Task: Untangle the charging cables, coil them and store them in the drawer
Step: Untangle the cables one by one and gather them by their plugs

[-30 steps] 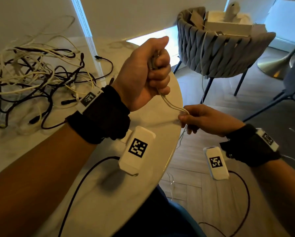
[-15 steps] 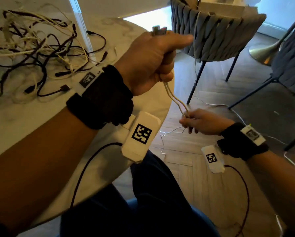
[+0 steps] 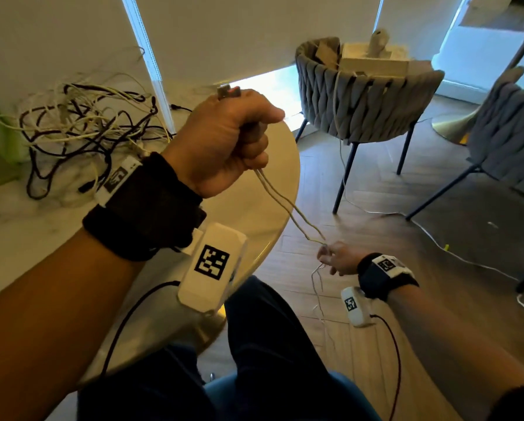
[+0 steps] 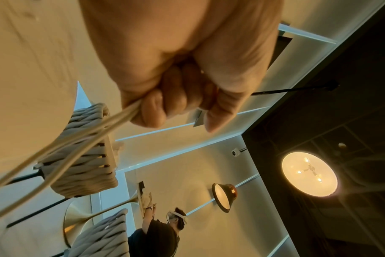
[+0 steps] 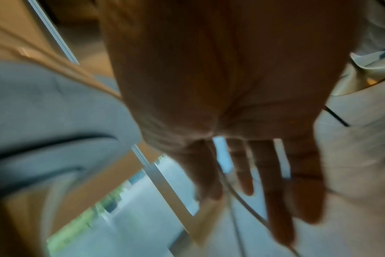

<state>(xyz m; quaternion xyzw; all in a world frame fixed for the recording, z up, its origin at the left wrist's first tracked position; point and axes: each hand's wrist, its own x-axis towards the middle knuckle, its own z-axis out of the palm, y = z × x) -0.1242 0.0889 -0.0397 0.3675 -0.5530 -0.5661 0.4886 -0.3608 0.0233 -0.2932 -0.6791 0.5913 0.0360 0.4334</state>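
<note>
Two white cable (image 3: 288, 208) strands run from fisted left hand (image 3: 224, 141).

- I see a round marble table (image 3: 263, 189) on a herringbone wood floor (image 3: 376, 238).
- Two grey woven chairs (image 3: 367, 101) stand beyond it.
- Pale walls (image 3: 224, 31); daylight enters low.
- A ceiling lamp (image 4: 309, 173) glows.

Dim warm interior, window (image 3: 263, 83) glare, right wrist view motion-blurred, wide-angle edge bending
</note>
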